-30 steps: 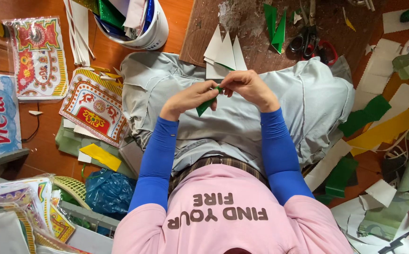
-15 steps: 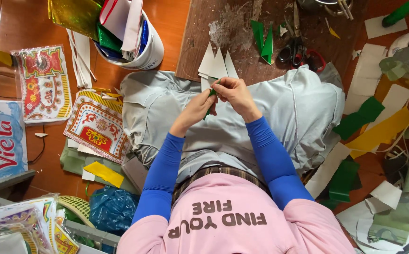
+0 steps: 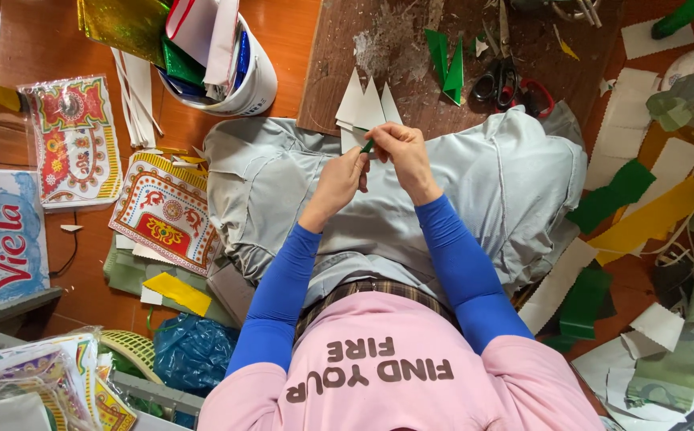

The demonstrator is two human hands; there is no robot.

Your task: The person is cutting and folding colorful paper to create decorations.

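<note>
Over my grey-trousered lap, my left hand (image 3: 337,182) and my right hand (image 3: 400,153) meet, both pinching one small folded green paper piece (image 3: 368,146). Only a sliver of the green shows between the fingertips. Just beyond the hands, several white paper triangles (image 3: 367,105) lie at the near edge of a brown wooden board (image 3: 347,48). Two folded green paper cones (image 3: 446,56) rest farther back on that board.
Scissors (image 3: 505,73) with black and red handles lie on the board. A white bucket (image 3: 245,84) stuffed with coloured foil sheets stands at the back left. Printed decorative sheets (image 3: 165,214) cover the floor on the left; white, green and yellow paper scraps (image 3: 634,215) litter the right.
Both hands have moved forward, away from my body, carrying the green piece from over my lap toward the white triangles. The view has tilted, so the board sits lower in frame.
</note>
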